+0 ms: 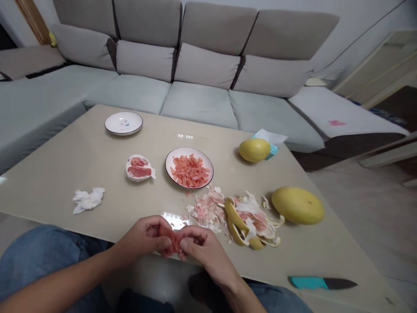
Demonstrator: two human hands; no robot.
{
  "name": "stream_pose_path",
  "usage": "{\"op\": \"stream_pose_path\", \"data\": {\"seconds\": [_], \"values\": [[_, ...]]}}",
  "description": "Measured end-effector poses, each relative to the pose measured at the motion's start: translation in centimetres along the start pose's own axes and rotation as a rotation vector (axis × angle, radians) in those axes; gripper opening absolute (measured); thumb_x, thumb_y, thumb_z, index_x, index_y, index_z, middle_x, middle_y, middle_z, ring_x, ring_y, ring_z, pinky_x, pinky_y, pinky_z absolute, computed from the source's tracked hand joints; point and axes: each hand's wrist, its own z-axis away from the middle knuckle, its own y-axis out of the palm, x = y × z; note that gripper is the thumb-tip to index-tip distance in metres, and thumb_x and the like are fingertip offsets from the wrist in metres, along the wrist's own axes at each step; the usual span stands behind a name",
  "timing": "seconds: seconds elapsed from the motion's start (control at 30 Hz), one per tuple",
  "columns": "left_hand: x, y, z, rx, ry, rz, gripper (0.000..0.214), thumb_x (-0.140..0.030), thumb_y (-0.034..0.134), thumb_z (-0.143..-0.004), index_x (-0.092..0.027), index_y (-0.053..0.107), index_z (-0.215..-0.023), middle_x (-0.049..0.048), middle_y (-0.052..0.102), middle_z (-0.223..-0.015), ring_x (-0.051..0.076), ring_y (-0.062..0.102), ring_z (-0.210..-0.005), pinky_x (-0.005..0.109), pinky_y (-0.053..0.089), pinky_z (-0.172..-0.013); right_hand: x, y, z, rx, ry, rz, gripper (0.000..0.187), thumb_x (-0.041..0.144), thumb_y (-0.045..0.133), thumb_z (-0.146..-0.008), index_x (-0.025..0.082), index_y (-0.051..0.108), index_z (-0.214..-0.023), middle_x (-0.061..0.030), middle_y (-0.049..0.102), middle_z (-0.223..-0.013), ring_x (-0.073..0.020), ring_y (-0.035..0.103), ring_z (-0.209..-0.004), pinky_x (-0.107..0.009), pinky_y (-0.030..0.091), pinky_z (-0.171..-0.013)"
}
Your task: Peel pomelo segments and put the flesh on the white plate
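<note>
Between my two hands, over the near edge of the table, is a red pomelo segment (174,241). My left hand (146,234) is closed with thumb and fingers around its left part. With thumb and fingertips, my right hand (200,245) pinches its right end. Just beyond, a white plate (168,167) with a dark rim bears a pile of red pomelo flesh pieces (190,170). Torn pale membrane scraps (208,208) lie right of my hands, beside a heap of yellow-green pomelo peel (236,221). Left of the plate sits a partly opened pomelo chunk (140,168) in white pith.
Two whole pomelos, one larger (298,205) and one smaller (254,150), rest at the right, the smaller against a tissue pack (273,148). A teal-handled knife (322,282) lies near the front right. Crumpled tissue (87,200) and another plate (124,123) are left. A sofa (198,102) stands behind.
</note>
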Motion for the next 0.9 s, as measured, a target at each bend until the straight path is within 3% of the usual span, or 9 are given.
{"op": "stream_pose_path", "data": {"seconds": [0.17,0.3,0.4,0.53,0.77,0.83,0.9], "values": [[-0.1,0.1,-0.1,-0.017,0.016,-0.018,0.028,-0.034,0.078,-0.072,-0.014,0.061,-0.082,0.0037,0.070,-0.075,0.015,0.064,-0.069,0.026,0.050,-0.061,0.2,0.2,0.0,-0.004,-0.050,0.053,0.037,0.052,0.067,-0.078,0.016,0.068,-0.084,-0.0013,0.064,-0.067,-0.0119,0.058,-0.059,-0.025,0.049,-0.060],[-0.2,0.2,-0.3,-0.044,0.022,-0.034,0.026,-0.032,0.076,-0.073,-0.013,0.061,-0.083,0.0047,0.071,-0.077,0.014,0.064,-0.068,0.026,0.050,-0.061,0.1,0.1,-0.1,-0.138,-0.143,0.104,0.033,0.049,0.068,-0.079,0.019,0.064,-0.092,0.0009,0.060,-0.067,-0.0121,0.055,-0.060,-0.024,0.047,-0.058],[-0.2,0.1,-0.4,-0.034,0.033,-0.040,0.025,-0.032,0.075,-0.075,-0.013,0.061,-0.083,0.0066,0.072,-0.082,0.014,0.063,-0.067,0.026,0.050,-0.061,0.2,-0.4,-0.2,-0.197,-0.157,0.110,0.031,0.049,0.067,-0.080,0.018,0.064,-0.086,0.0008,0.058,-0.068,-0.0117,0.054,-0.060,-0.024,0.045,-0.057],[-0.2,0.1,-0.4,-0.046,0.033,-0.047,0.024,-0.030,0.074,-0.076,-0.012,0.060,-0.083,0.0073,0.072,-0.083,0.013,0.064,-0.067,0.026,0.050,-0.061,0.4,-0.8,-0.1,-0.143,-0.142,0.077,0.034,0.050,0.064,-0.082,0.016,0.063,-0.079,0.0007,0.056,-0.063,-0.0101,0.048,-0.055,-0.022,0.041,-0.053],[-0.2,-0.1,-0.3,-0.080,0.011,-0.058,0.024,-0.032,0.073,-0.077,-0.013,0.060,-0.086,0.0054,0.071,-0.081,0.014,0.064,-0.067,0.026,0.051,-0.063,0.7,-0.6,0.1,-0.056,-0.090,-0.034,0.032,0.049,0.065,-0.081,0.017,0.062,-0.084,0.0008,0.056,-0.066,-0.0093,0.046,-0.052,-0.022,0.039,-0.051],[-0.2,-0.1,-0.3,-0.092,0.012,-0.070,0.025,-0.032,0.073,-0.077,-0.013,0.061,-0.087,0.0060,0.071,-0.082,0.014,0.064,-0.068,0.026,0.051,-0.063,0.8,-0.9,0.0,-0.088,-0.113,0.027,0.029,0.046,0.061,-0.084,0.017,0.062,-0.080,-0.0002,0.057,-0.067,-0.0111,0.050,-0.054,-0.024,0.042,-0.053],[-0.3,-0.1,-0.4,-0.109,0.008,-0.074,0.025,-0.033,0.073,-0.077,-0.013,0.062,-0.088,0.0061,0.071,-0.083,0.014,0.063,-0.070,0.026,0.052,-0.064,0.9,-1.3,-0.1,-0.171,-0.193,0.258,0.027,0.042,0.056,-0.087,0.018,0.063,-0.077,-0.0022,0.060,-0.071,-0.0146,0.055,-0.063,-0.027,0.046,-0.061]]}}
